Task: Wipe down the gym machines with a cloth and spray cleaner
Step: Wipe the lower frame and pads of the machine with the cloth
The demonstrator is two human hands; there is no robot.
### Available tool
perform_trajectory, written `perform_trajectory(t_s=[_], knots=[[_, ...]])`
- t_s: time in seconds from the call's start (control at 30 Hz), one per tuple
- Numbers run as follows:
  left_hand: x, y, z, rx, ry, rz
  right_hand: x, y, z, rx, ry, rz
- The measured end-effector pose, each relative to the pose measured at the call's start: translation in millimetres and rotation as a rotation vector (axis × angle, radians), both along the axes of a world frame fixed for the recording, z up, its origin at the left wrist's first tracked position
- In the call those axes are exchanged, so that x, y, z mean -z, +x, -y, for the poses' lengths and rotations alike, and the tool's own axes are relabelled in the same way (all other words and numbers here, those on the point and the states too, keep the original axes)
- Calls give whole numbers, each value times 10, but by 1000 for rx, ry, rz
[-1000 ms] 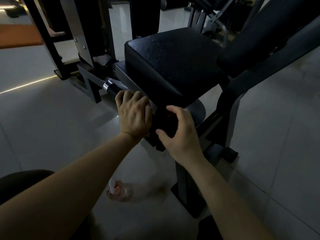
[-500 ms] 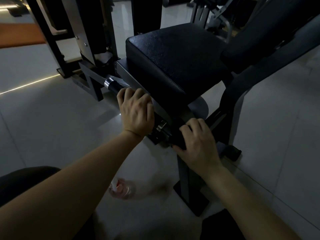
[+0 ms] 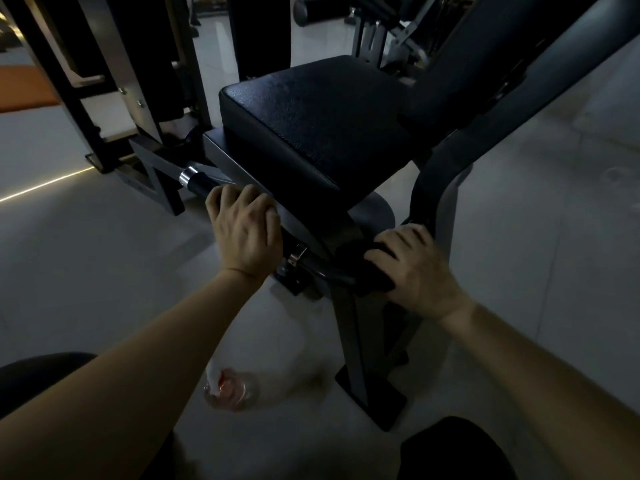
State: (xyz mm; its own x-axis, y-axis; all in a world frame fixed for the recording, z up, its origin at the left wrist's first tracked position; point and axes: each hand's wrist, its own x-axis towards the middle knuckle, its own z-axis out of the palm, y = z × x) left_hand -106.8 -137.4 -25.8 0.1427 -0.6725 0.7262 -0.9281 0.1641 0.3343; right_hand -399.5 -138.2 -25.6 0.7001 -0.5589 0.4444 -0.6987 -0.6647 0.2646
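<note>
Nearest, on the floor (image 3: 104, 271) below the forearms, stands a blurred clear bottle (image 3: 228, 389) with red in it. It is probably the spray cleaner, and sits close under the left arm for when the cloth needs wetting. Above it the right hand (image 3: 415, 268) has its fingers curled round a dark cloth (image 3: 360, 271), pressing it onto the metal frame (image 3: 323, 268) just under the seat's near right corner. The wipe should go best with the cloth bunched under the palm and drawn firmly along the tube, wrapped round to catch the underside too. The left hand (image 3: 247, 230) is closed round the black handle (image 3: 199, 181) at the seat's near left corner — a useful brace against the push. Farther off are the seat (image 3: 311, 126) and backrest (image 3: 502, 57) — whether they have been wiped cannot be told.
</note>
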Motion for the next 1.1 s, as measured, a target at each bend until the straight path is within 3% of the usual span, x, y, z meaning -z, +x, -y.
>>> perform_trajectory(t_s=[0.13, 0.27, 0.37, 0.53, 0.63, 0.73, 0.83, 0.9, 0.97, 1.0, 1.07, 1.1], knots=[[9, -8, -2, 9, -21, -12, -105, -393, 370, 351, 124, -71], [18, -9, 3, 23, -20, -12, -124, -85, 260, 467, 104, -58], [13, -9, 2, 35, -25, -16, -197, 150, -53, 400, 120, -107], [15, -7, -7, 42, -46, -27, -231, 797, -712, 61, 214, 92], [10, -11, -5, 24, -46, -12, -14, 1011, -747, -171, 281, -90], [26, -4, 13, 50, -69, -21, 141, 824, -701, -152, 256, -99], [41, 12, 19, 61, -71, -22, 51, 557, -805, -167, 309, 194], [40, 5, 16, 62, -78, -20, -103, 390, -732, -1, 364, 615], [26, 2, 14, 56, -84, -15, -196, 237, -410, 388, 482, 1159], [22, 1, 16, 56, -87, -14, -229, 189, -232, 581, 657, 1437], [20, -2, 13, 57, -89, -18, -201, 174, 53, 682, 1042, 1921], [20, -5, 16, 57, -93, -23, -182, 214, 136, 674, 1145, 1996]])
